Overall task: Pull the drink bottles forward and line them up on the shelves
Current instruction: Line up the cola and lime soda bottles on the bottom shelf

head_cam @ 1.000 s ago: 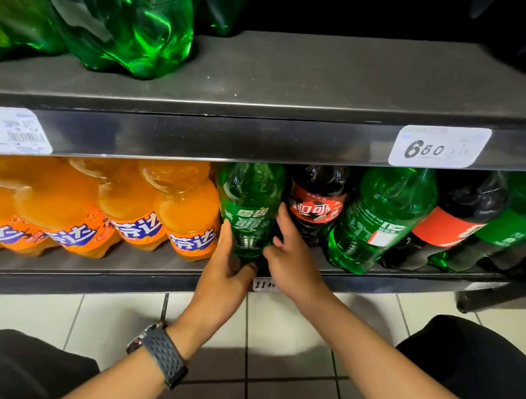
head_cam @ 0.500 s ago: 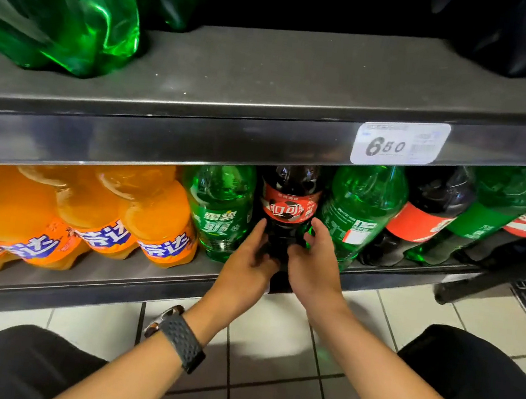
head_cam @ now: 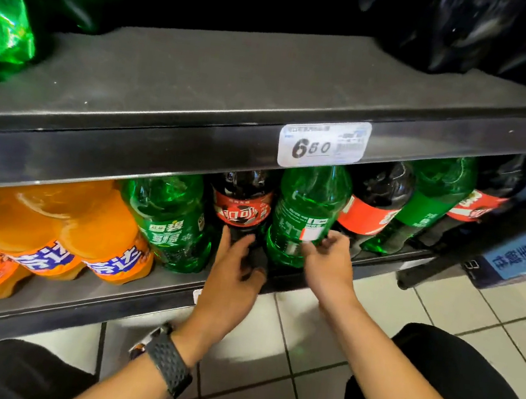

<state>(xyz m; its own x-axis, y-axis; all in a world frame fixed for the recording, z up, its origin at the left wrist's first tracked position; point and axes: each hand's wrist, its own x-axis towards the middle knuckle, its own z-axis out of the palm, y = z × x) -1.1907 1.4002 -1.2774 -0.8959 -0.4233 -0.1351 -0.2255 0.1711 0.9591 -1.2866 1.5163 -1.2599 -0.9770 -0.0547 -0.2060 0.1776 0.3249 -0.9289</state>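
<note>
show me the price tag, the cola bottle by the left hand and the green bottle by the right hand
price tag (head_cam: 324, 144): head view, middle of the white card
cola bottle (head_cam: 241, 213): head view, on its red label
green bottle (head_cam: 308, 195): head view, body above the label

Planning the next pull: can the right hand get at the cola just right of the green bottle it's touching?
Probably yes. The right hand touches the green bottle next to that cola, and nothing stands in front of it.

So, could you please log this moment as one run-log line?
left hand grips cola bottle | right hand grips green bottle | lower shelf
</note>
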